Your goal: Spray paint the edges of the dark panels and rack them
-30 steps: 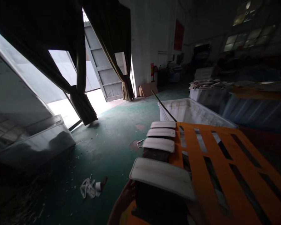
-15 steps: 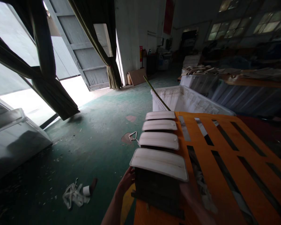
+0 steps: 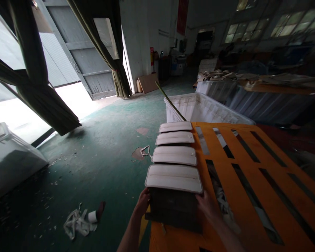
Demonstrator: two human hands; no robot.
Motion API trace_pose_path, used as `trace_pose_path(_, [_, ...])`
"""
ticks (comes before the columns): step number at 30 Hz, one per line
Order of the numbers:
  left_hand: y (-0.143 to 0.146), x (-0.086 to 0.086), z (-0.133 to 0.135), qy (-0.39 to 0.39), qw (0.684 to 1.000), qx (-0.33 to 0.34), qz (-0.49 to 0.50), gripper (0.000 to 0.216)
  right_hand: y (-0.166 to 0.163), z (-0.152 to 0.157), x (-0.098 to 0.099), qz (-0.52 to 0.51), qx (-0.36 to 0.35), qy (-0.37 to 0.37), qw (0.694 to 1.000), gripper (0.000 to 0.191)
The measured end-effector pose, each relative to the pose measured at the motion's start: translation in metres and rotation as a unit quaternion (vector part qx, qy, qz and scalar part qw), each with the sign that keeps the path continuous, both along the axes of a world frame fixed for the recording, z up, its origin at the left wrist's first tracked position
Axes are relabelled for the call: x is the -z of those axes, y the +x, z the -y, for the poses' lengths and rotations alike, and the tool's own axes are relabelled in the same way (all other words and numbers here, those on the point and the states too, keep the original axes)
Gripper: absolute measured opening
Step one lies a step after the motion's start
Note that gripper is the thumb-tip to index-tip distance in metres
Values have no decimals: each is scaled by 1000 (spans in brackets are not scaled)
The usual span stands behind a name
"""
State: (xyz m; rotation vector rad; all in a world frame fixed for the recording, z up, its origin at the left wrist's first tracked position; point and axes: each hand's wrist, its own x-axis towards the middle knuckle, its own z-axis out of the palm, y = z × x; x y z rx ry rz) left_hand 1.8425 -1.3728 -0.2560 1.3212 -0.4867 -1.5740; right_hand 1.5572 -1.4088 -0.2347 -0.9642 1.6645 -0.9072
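Note:
A row of dark blocks topped with white pads [image 3: 173, 154] runs along the left edge of an orange slatted pallet [image 3: 241, 168]. The nearest one, a dark block with a white pad [image 3: 174, 178], sits between my hands. My left hand [image 3: 142, 202] grips its left side and my right hand [image 3: 206, 204] grips its right side. Both hands have their fingers pressed against the dark block [image 3: 173, 210].
A white plastic tub [image 3: 199, 108] with a thin stick [image 3: 170, 101] leaning in it stands beyond the pallet. White scraps [image 3: 78, 220] lie on the green floor [image 3: 102, 157]. Dark curtains [image 3: 42, 101] hang at a bright doorway at left. Grey bins [image 3: 265, 101] stand at right.
The view has swung left and down, so the pallet and pads sit more central. My right hand has come into sight on the block's right side; my left hand stays on its left side.

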Motion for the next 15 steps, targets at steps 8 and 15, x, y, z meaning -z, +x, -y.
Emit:
trace_pose_path(8, [-15,5,1,57,991,-61,102,27,-30,-38,-21,190,60,46,979,57])
trace_pose_path(15, [-26,-20,-7,83,971,-84,206,56,-95,-97,-42,215,129,31,968,64])
